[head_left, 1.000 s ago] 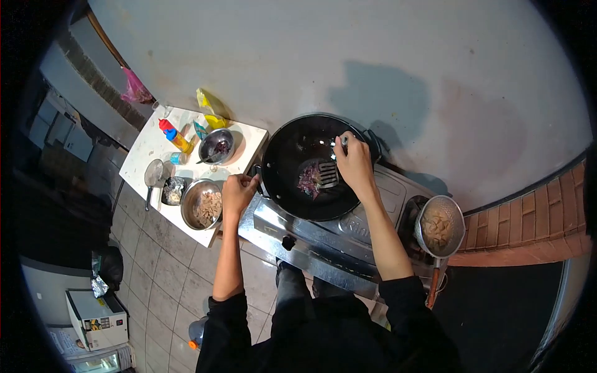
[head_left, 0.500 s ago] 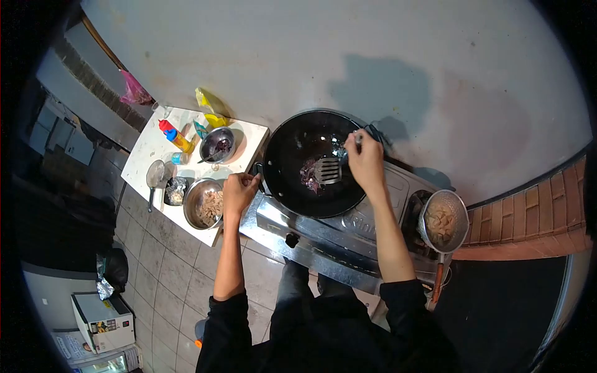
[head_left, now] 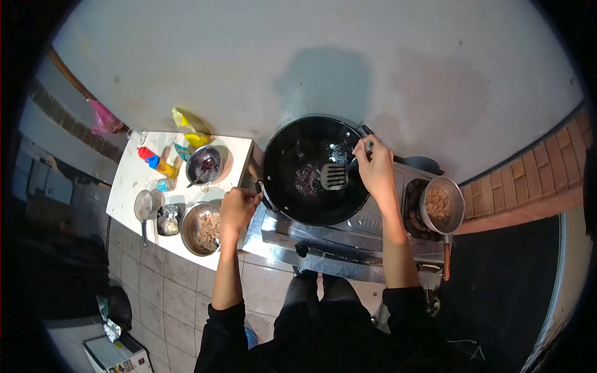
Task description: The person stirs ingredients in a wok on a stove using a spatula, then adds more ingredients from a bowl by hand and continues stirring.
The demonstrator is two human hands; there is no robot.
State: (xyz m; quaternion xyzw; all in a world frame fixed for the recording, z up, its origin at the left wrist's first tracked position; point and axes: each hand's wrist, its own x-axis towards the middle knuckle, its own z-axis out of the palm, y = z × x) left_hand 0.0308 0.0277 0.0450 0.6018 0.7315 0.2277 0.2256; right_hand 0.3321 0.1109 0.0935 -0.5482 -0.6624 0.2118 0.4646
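A large black wok (head_left: 317, 214) stands on the stove (head_left: 398, 180), with chopped purple pieces (head_left: 306, 179) in its middle. My right hand (head_left: 375, 163) is closed round the handle of a slotted spatula (head_left: 334, 177), whose head lies beside the purple pieces. At the wok's left handle (head_left: 266, 198), my left hand (head_left: 237, 208) has its fingers pinched together against the handle end. The palm side of that hand is hidden.
On the white table (head_left: 127, 202) left are a metal bowl of light strips (head_left: 202, 230), a bowl of purple pieces (head_left: 204, 165), sauce bottles (head_left: 163, 166) and a strainer (head_left: 144, 204). A saucepan (head_left: 443, 205) sits on the right burner.
The whole view has turned and shifted slightly. The spatula's head has moved a little to the right of the purple pieces, which are more spread out. Both hands keep their hold.
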